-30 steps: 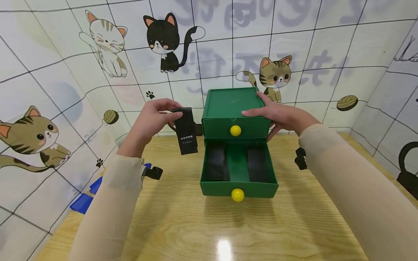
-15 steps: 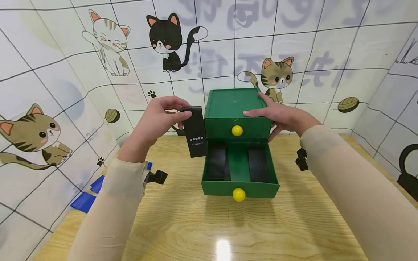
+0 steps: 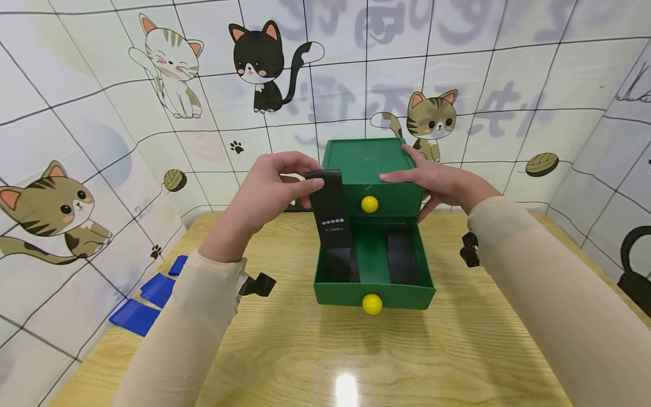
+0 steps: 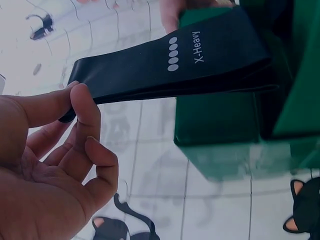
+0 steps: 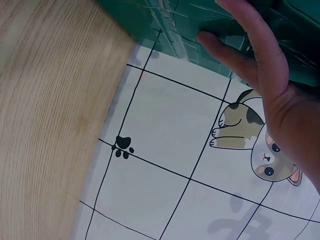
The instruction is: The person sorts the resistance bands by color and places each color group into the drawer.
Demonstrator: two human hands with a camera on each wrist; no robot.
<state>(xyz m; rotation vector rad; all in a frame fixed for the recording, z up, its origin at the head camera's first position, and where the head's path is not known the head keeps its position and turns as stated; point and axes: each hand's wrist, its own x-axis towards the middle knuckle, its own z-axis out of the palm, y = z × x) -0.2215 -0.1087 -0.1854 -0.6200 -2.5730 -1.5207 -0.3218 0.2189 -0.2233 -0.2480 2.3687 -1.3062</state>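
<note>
My left hand (image 3: 280, 189) pinches one end of a black resistance loop band (image 3: 329, 212) marked "X-Heavy". It hangs at a tilt over the left side of the pulled-out lower drawer (image 3: 341, 295) of a green drawer box (image 3: 361, 161). In the left wrist view, thumb and fingers of the left hand (image 4: 65, 145) hold the band's folded end (image 4: 135, 65). Inside the drawer lie another black band (image 3: 337, 267) at left and one more (image 3: 402, 257) at right. With fingers spread, my right hand (image 3: 432, 176) rests on the box's top and right side; the right wrist view shows straight fingers (image 5: 230, 57) along it.
Yellow knobs (image 3: 372, 304) stick out from both drawers; the upper one looks closed. Several blue flat pieces (image 3: 136, 316) lie at the table's left edge. A black object (image 3: 636, 277) is at far right. A cat-printed sheet (image 3: 335, 56) stands behind the wooden table (image 3: 285, 339).
My left hand has carried the band rightward, from beside the box to over the lower drawer's left side. The right hand has stayed on the box.
</note>
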